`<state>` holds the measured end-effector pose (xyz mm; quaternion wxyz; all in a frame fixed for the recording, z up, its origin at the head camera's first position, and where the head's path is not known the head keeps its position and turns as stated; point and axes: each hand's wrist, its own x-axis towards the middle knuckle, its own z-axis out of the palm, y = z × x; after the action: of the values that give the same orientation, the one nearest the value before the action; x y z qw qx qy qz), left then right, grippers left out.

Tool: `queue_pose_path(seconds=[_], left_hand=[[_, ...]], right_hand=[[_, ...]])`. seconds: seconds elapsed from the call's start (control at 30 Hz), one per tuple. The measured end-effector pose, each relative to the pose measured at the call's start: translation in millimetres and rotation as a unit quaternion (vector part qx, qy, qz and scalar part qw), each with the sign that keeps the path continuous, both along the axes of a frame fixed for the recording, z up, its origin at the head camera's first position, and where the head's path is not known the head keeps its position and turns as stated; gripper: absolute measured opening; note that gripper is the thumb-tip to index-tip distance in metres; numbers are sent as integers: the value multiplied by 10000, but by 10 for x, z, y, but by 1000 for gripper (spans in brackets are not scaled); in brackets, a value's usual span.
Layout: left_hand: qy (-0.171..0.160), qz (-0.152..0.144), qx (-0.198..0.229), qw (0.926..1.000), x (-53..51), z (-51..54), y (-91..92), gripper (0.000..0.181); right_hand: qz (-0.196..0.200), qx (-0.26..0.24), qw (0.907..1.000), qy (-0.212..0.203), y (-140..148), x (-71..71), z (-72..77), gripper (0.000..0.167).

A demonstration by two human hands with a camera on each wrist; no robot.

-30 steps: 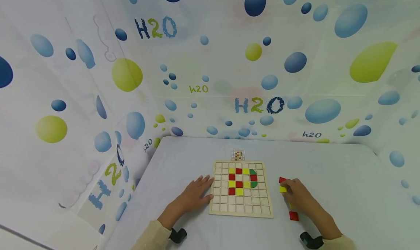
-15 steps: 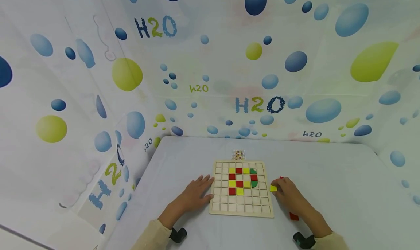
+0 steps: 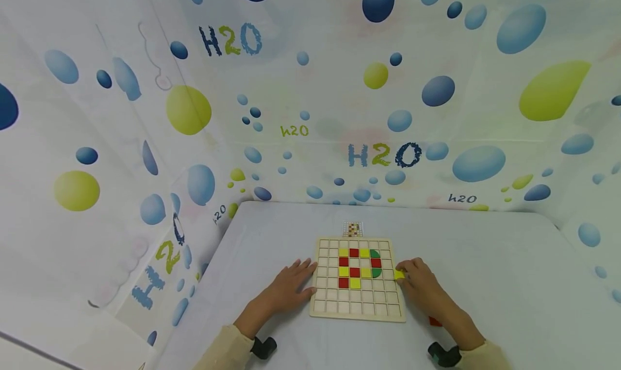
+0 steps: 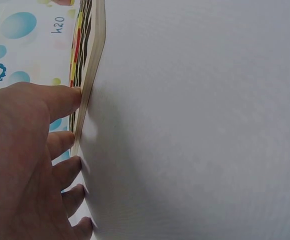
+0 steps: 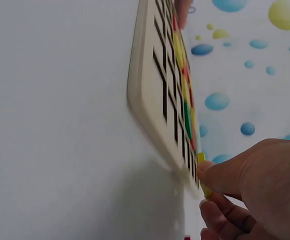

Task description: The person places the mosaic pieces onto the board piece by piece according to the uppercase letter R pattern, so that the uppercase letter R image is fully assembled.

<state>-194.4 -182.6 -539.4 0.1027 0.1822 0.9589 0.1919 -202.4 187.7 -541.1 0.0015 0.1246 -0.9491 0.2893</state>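
Note:
A wooden grid board point(image 3: 356, 309) lies flat on the table, with red and yellow squares and two green rounded pieces set in its upper cells. Against the board's left edge rests my left hand point(image 3: 289, 287), its fingers spread and thumb touching the rim. My right hand point(image 3: 423, 287) pinches a yellow tile point(image 3: 399, 274) between thumb and fingers at the board's right edge. In the right wrist view the same yellow tile point(image 5: 202, 175) shows beside the board's wooden rim point(image 5: 140, 90).
Partly under the right forearm lies a red tile point(image 3: 435, 321). A small printed pattern card point(image 3: 353, 229) sits just behind the board. Behind the white table point(image 3: 271, 230) hangs a curtain point(image 3: 330, 89) with blue and green drops.
My right hand has moved left from the loose tiles to the board's right edge, carrying the yellow tile. The left hand stays in place at the board.

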Motion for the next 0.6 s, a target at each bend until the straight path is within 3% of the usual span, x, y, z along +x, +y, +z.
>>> queue_pose_path(seconds=[0.17,0.33,0.6], left_hand=[[-4,-11,4,10000,-1,-3,-1,68],[-16,-28,10,10000,-4,-16,-3,69],[-10,-71,28,10000,-13,-7,-16,69]], right_hand=[[53,-31,10000,-72,-331,81,81,28],[364,-62,9993,-58,-689,179,59,30],[1329,-65,9889,659,-1051,253,-7,19]])
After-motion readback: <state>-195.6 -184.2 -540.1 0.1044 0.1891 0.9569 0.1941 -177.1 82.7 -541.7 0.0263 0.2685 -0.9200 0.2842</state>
